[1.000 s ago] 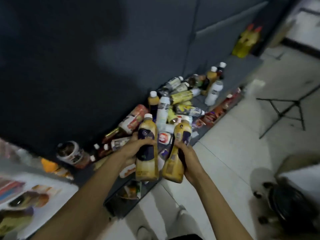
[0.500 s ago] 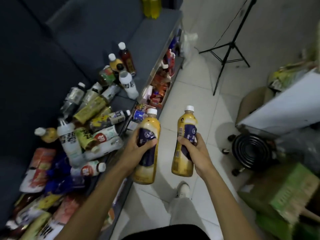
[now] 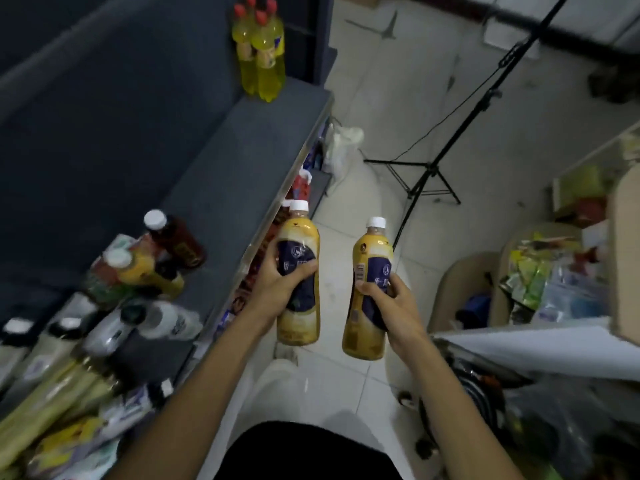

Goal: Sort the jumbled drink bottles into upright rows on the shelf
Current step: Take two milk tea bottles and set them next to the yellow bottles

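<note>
My left hand (image 3: 282, 284) and right hand (image 3: 393, 301) each grip one upright bottle; bare shelf (image 3: 242, 161) lies far-left, probably nearer my left.

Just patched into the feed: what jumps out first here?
Two matching yellow bottles held upright over the floor, one in the left hand, one in the right hand. Red-capped yellow bottles stand at the shelf's far end; a jumbled pile crowds its near end.

Two yellow bottles, white caps: left bottle (image 3: 298, 275), right bottle (image 3: 369, 292), upright, held over floor; others jumbled on shelf (image 3: 242, 161).
</note>
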